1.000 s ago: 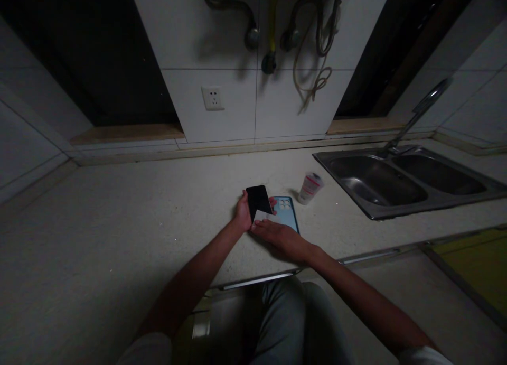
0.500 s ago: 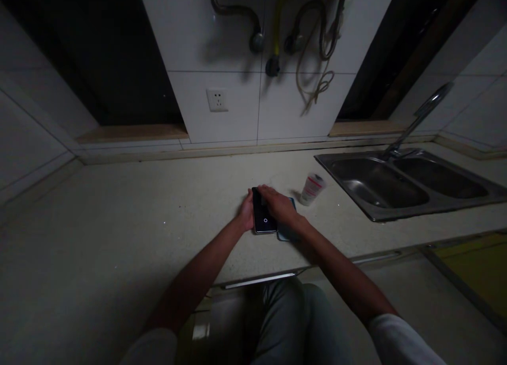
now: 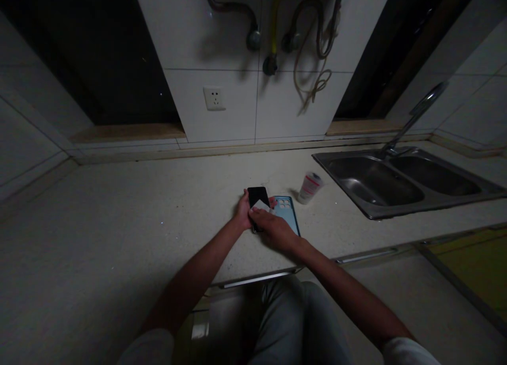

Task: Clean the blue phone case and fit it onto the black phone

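A black phone (image 3: 257,194) lies screen up on the pale countertop (image 3: 138,217). My left hand (image 3: 242,213) grips its left edge. My right hand (image 3: 271,228) lies over the phone's near half and presses a small white cloth or pad (image 3: 260,204) on the screen with closed fingers. A blue phone case (image 3: 287,212) lies flat just right of the phone, with its camera cut-outs at the far end. The near part of the phone is hidden under my right hand.
A small white bottle with a red label (image 3: 310,187) stands right of the case. A steel double sink (image 3: 396,180) with a tap (image 3: 415,114) is at the right. A wall socket (image 3: 214,97) and hanging hoses (image 3: 301,37) are on the tiled wall behind.
My right hand slid from the far end of the phone back toward me, so the top of the screen and the blue case show again. The left hand stayed on the phone's edge.
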The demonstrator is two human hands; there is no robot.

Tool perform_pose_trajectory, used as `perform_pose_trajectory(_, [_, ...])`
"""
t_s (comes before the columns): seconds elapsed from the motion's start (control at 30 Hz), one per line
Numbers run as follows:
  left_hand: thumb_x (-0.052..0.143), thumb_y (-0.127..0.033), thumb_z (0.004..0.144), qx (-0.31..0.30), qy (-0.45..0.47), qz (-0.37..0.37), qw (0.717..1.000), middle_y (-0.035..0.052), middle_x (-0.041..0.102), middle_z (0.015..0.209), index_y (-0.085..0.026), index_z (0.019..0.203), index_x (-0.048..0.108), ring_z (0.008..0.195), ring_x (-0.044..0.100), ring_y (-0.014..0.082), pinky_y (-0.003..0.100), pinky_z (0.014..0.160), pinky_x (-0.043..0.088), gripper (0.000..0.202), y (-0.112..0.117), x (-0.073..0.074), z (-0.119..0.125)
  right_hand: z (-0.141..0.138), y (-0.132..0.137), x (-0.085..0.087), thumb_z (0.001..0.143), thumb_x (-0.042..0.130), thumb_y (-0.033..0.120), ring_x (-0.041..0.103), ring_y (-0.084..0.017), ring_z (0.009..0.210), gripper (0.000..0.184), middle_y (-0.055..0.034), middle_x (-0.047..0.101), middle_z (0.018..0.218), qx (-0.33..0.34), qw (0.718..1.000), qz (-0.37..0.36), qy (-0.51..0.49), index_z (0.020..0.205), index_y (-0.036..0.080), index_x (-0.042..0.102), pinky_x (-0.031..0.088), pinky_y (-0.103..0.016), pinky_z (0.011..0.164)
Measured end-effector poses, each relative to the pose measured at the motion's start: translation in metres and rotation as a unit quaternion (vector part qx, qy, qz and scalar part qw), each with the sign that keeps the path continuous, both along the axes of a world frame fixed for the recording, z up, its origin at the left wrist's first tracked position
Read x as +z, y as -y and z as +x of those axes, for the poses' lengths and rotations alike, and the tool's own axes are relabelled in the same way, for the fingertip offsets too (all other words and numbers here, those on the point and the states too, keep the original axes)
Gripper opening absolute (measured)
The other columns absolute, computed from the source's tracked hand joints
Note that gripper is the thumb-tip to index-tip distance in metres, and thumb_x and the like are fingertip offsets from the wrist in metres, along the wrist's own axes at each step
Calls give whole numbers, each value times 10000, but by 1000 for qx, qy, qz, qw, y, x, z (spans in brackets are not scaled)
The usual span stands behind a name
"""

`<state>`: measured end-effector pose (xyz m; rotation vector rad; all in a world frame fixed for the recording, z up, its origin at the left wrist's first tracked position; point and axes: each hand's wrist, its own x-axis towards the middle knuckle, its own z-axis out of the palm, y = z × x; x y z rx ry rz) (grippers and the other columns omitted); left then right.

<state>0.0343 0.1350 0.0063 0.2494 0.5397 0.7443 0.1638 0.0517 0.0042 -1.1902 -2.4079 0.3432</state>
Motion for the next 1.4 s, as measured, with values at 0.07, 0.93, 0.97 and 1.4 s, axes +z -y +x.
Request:
perform_pose_trajectory(0.07, [258, -696, 956, 6, 5, 26, 1000, 223, 737, 1088, -113, 1278, 597, 1017, 716, 362, 531, 889, 535, 747, 1, 1, 1, 10, 12, -2, 772, 516, -24, 444, -246, 1443, 748, -160, 471, 1543, 32, 999, -6, 5, 1498, 143, 456, 396, -451, 1184])
perform_pose_trajectory(0.93, [426, -515, 994, 55, 12, -3, 998, 117, 760, 1041, -154, 1163, 683, 1049, 703, 277, 416, 1030, 487, 474, -1, 1, 6, -23, -60, 28, 969, 417, 114, 505, -262, 1400, 507, -123, 517, 1519, -146, 989, -5, -26, 1461, 176, 520, 447, -412, 1135])
perform_pose_trajectory(0.97, [422, -529, 990, 55, 12, -4, 998, 126, 761, 1038, -148, 1149, 685, 1036, 708, 283, 423, 1021, 493, 490, -1, -1, 6, -24, -55, 27, 969, 417, 114, 510, -261, 1396, 508, -122, 520, 1517, -141, 989, -8, -30, 1463, 182, 519, 449, -408, 1132])
perform_pose_trajectory(1.4, [313, -691, 951, 57, 10, 47, 997, 227, 739, 1063, -88, 1376, 517, 979, 729, 348, 545, 927, 525, 765, 3, -1, 2, 10, 38, -4, 854, 517, 64, 553, -243, 1357, 615, -134, 579, 1457, 3, 1000, 16, -10, 1458, 181, 521, 482, -424, 1117])
